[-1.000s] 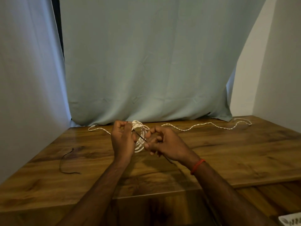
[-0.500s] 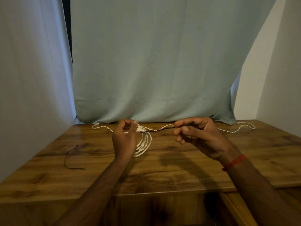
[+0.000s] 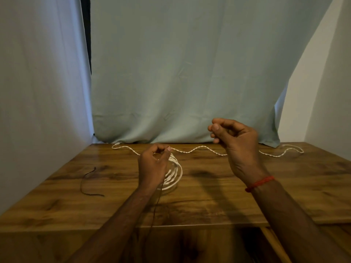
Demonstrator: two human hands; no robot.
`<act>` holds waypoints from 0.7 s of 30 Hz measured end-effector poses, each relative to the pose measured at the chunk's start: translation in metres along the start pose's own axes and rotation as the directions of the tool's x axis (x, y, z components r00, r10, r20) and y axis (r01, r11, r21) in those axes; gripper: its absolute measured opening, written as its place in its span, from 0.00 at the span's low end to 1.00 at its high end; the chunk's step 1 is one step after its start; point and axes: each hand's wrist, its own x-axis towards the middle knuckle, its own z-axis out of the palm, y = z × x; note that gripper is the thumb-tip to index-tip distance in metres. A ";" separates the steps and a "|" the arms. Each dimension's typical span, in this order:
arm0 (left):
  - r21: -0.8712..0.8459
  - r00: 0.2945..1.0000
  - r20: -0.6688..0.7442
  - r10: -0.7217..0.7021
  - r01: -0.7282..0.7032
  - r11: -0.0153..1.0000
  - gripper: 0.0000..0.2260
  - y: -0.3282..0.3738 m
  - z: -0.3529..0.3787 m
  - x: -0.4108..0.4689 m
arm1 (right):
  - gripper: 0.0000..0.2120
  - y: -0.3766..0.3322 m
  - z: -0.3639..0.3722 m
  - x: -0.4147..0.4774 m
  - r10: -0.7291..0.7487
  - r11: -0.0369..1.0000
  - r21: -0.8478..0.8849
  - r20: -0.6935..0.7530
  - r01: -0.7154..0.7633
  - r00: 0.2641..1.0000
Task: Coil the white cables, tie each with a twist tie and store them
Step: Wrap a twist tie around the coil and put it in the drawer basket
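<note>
My left hand [image 3: 152,167] pinches the top of a coiled white cable [image 3: 175,174], which hangs just above the wooden table [image 3: 266,186]. A thin dark twist tie [image 3: 156,204] dangles from that grip down past the table's front edge. My right hand [image 3: 237,144] is raised to the right of the coil, its thumb and fingers closed, and I see nothing in them. A second white cable [image 3: 199,148] lies uncoiled in a wavy line along the back of the table.
Another dark twist tie [image 3: 88,184] lies loose on the left part of the table. Pale curtains hang behind and to the left, and a white wall stands on the right. The table's front edge is below my forearms.
My right hand drew the dark tie out to the right, then rose up and away. The tie, stretched between both hands half a second ago, now hangs from my left hand.
</note>
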 end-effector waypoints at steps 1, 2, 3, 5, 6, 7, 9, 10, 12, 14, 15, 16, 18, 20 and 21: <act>0.006 1.000 -0.004 -0.005 0.005 1.000 0.04 -0.001 0.000 0.000 | 0.07 0.002 -0.001 -0.002 0.012 0.999 -0.054 0.044 -0.009 0.999; 0.012 1.000 -0.009 -0.011 0.011 1.000 0.05 -0.002 0.000 0.000 | 0.07 0.004 -0.002 -0.004 0.033 0.992 -0.124 0.093 -0.021 0.995; 0.017 1.000 -0.015 -0.017 0.017 1.000 0.05 -0.003 0.000 0.000 | 0.06 0.006 -0.004 -0.007 0.059 0.978 -0.204 0.150 -0.027 0.987; 0.024 0.999 -0.025 -0.029 0.030 0.999 0.05 -0.006 0.001 -0.001 | 0.06 0.014 -0.011 -0.013 0.139 0.926 -0.377 0.292 -0.019 0.946; 0.028 0.999 -0.028 -0.032 0.032 0.999 0.05 -0.007 0.001 0.000 | 0.06 0.018 -0.015 -0.015 0.196 0.885 -0.466 0.367 -0.003 0.910; 0.031 0.999 -0.031 -0.033 0.034 0.999 0.05 -0.008 0.001 -0.001 | 0.07 0.024 -0.020 -0.018 0.261 0.837 -0.547 0.431 0.020 0.864; 0.038 0.999 -0.035 -0.037 0.039 0.999 0.05 -0.008 0.002 -0.001 | 0.07 0.036 -0.026 -0.025 0.389 0.759 -0.649 0.520 0.056 0.760; 0.041 0.998 -0.035 -0.044 0.045 0.998 0.05 -0.007 0.003 -0.001 | 0.08 0.042 -0.027 -0.030 0.435 0.727 -0.682 0.541 0.073 0.720; 0.045 0.998 -0.038 -0.057 0.059 0.997 0.05 -0.004 0.004 -0.001 | 0.09 0.055 -0.022 -0.040 0.479 0.682 -0.723 0.556 0.110 0.679; 0.043 0.997 -0.045 -0.066 0.068 0.997 0.04 -0.002 0.006 0.000 | 0.11 0.067 -0.014 -0.052 0.521 0.688 -0.720 0.578 0.091 0.627; 0.041 0.997 -0.049 -0.067 0.069 0.997 0.04 -0.002 0.007 0.001 | 0.12 0.073 -0.010 -0.058 0.546 0.692 -0.717 0.595 0.082 0.590; 0.037 0.997 -0.051 -0.064 0.066 0.997 0.04 -0.001 0.007 0.002 | 0.13 0.079 -0.007 -0.064 0.564 0.692 -0.716 0.614 0.089 0.552; 0.037 0.997 -0.057 -0.058 0.060 0.997 0.04 -0.001 0.008 0.003 | 0.13 0.089 -0.003 -0.073 0.584 0.697 -0.710 0.643 0.099 0.495; 0.041 0.997 -0.061 -0.054 0.057 0.998 0.03 -0.001 0.006 0.004 | 0.10 0.096 0.000 -0.078 0.588 0.713 -0.699 0.640 0.056 0.494; 0.044 0.997 -0.066 -0.048 0.051 0.998 0.03 -0.002 0.005 0.005 | 0.09 0.096 0.001 -0.078 0.585 0.721 -0.693 0.632 0.033 0.508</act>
